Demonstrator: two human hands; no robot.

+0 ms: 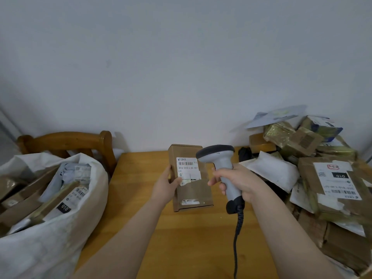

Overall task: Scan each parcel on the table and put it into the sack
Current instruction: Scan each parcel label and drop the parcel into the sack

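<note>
My left hand grips a small brown cardboard parcel by its left edge, holding it up above the table with its white barcode label facing me. My right hand holds a grey barcode scanner by the handle, its dark head turned toward the label, close to the parcel's right side. The scanner's coiled black cable hangs down over the table. A white woven sack stands open at the left, with several parcels inside.
A heap of cardboard boxes and padded mailers covers the right end of the wooden table. A wooden chair stands behind the sack against the white wall.
</note>
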